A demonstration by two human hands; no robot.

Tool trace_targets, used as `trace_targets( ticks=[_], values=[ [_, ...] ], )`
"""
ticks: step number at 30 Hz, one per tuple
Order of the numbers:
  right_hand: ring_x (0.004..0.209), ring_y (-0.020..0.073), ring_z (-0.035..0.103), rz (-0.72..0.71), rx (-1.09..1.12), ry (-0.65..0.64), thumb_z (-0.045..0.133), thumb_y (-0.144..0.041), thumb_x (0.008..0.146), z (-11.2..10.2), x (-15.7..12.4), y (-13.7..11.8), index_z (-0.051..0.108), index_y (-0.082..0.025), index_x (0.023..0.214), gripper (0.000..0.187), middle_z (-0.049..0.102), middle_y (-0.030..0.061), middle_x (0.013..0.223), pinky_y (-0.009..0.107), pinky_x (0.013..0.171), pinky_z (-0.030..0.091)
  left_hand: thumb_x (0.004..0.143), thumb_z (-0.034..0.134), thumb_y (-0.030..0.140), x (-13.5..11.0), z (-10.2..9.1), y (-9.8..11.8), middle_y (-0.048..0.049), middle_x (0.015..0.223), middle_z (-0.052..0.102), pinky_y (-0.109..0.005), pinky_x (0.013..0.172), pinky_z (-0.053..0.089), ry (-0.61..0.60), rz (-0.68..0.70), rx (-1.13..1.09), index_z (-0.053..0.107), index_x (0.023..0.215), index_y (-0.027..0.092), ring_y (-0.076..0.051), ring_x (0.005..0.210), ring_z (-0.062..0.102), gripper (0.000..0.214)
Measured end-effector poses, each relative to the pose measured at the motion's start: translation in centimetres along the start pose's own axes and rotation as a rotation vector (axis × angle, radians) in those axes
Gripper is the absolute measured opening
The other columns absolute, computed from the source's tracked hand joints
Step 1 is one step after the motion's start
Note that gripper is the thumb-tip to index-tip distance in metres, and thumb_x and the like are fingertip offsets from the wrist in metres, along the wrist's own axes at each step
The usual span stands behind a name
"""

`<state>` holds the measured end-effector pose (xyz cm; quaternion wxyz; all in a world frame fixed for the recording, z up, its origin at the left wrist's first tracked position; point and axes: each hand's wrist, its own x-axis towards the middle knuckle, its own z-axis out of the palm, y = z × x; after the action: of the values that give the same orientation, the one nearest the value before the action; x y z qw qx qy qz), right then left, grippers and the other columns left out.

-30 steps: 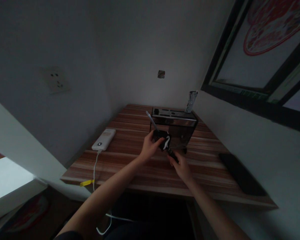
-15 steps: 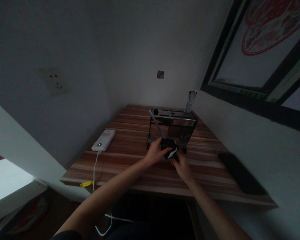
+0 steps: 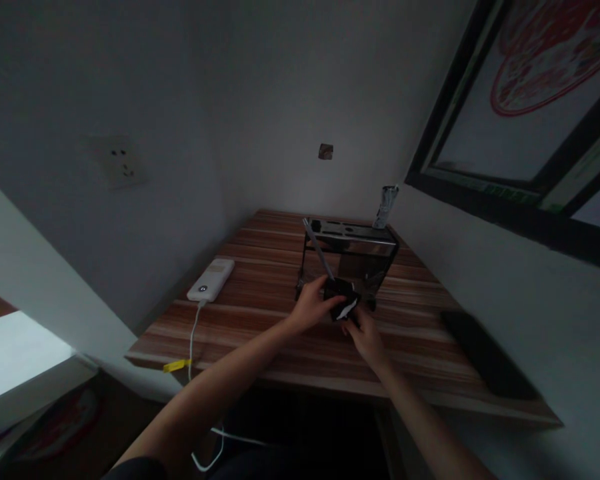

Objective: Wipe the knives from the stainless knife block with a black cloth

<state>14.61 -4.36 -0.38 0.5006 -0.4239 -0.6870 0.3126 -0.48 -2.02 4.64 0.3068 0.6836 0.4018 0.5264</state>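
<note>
Both hands meet around a small black object (image 3: 334, 291) with a white patch on its near side; its kind is too dark to make out. My left hand (image 3: 310, 308) grips it from the left, thumb across its front. My right hand (image 3: 367, 339) closes on its lower right edge, with the fingertips partly hidden. A thin grey rod (image 3: 318, 247) slants up and left from behind the object; whether the two are joined I cannot tell. Just beyond stands a black metal rack (image 3: 353, 231) with a shiny slotted top. A crumpled clear plastic wrap (image 3: 385, 207) rises from its right end.
On the wood-grain table (image 3: 260, 267), a white power bank (image 3: 211, 280) lies at left. Its white cable (image 3: 193, 337), with a yellow tag (image 3: 177, 365), drops over the front edge. A flat dark slab (image 3: 487, 353) lies at right. Walls enclose the back and sides.
The whole view has shifted slightly, with the background moving a little to the right. Both hands keep their hold on the black object, nearly unmoved.
</note>
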Motion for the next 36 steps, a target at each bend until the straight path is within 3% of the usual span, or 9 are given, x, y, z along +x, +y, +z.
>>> trace_targets(
  ticks=[8,19,28,36],
  values=[
    [0.05,0.0114,0.045,0.001,-0.02,-0.047,0.048,-0.035,0.081,-0.2,0.0,-1.1,0.054,-0.017,0.08,0.018,0.048,-0.0032,0.056,0.022,0.049,0.037,0.065,0.068,0.03,0.5,-1.1,0.9,-0.0004,0.074,0.064,-0.024,0.065,0.044,0.066,0.009,-0.096,0.061,0.08,0.016,-0.015,0.07,0.057,0.022],
    [0.052,0.0123,0.047,0.05,-0.069,-0.113,0.049,-0.043,0.082,-0.1,-0.1,-0.6,0.057,-0.016,0.08,0.028,0.049,-0.0023,0.056,0.023,0.052,0.037,0.063,0.067,0.028,2.1,-3.6,1.0,-0.0006,0.074,0.065,-0.025,0.067,0.046,0.35,0.015,-0.327,0.06,0.077,0.017,-0.015,0.071,0.059,0.019],
    [0.056,0.0142,0.05,0.061,-0.171,-0.09,0.05,-0.044,0.082,-0.1,0.0,-0.2,0.059,-0.015,0.078,0.031,0.053,-0.0003,0.059,0.024,0.055,0.038,0.066,0.068,0.032,3.3,-5.8,0.5,-0.0013,0.075,0.066,-0.024,0.067,0.046,0.609,0.059,-0.348,0.062,0.078,0.015,-0.015,0.072,0.061,0.021],
    [0.059,0.0157,0.054,0.033,-0.184,-0.093,0.05,-0.043,0.082,-0.1,-0.1,0.2,0.061,-0.016,0.081,0.029,0.059,0.0014,0.063,0.025,0.057,0.04,0.068,0.067,0.035,4.1,-7.0,-0.7,-0.0015,0.08,0.066,-0.022,0.068,0.046,0.715,0.094,-0.452,0.063,0.085,0.016,-0.014,0.074,0.061,0.025]
  ],
)
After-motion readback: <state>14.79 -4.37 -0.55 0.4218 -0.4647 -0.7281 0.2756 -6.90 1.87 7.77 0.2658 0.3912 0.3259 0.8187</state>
